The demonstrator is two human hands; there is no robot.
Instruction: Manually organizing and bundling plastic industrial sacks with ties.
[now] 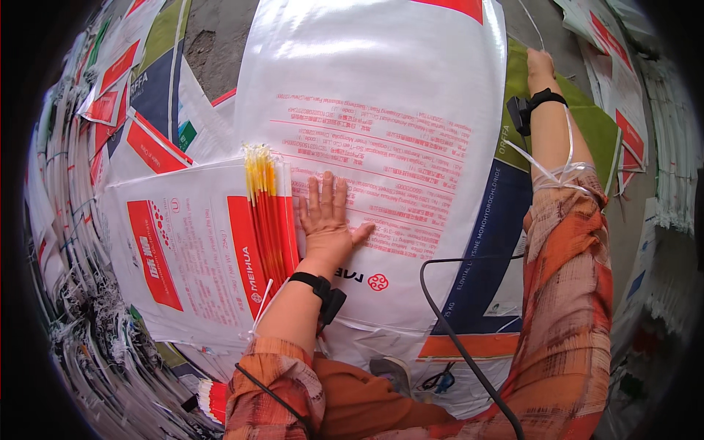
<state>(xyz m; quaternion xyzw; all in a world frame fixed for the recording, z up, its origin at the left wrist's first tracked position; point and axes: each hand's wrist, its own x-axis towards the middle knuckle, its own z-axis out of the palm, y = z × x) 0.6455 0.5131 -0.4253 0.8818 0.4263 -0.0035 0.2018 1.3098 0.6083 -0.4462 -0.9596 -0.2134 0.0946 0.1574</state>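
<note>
My left hand [326, 220] lies flat, fingers spread, on a large white woven sack [367, 66] with red print. Right beside that hand is a folded stack of white sacks [194, 242] with red panels. Its near edge shows bunched red strips with yellow frayed tips [262, 176]. At the upper right my right hand [540, 67] is closed at the end of a thin white string [533, 22], which runs up out of view. Under the white sack, a green, navy and orange sack [480, 253] sticks out to the right, beneath my right arm.
Bundled stacks of sacks [81, 293] line the left side, and more bundles [675, 147] stand at the right. Loose sacks [150, 139] overlap on the ground at the upper left. A black cable [455, 330] loops between my arms. My shoe [392, 372] shows at the bottom.
</note>
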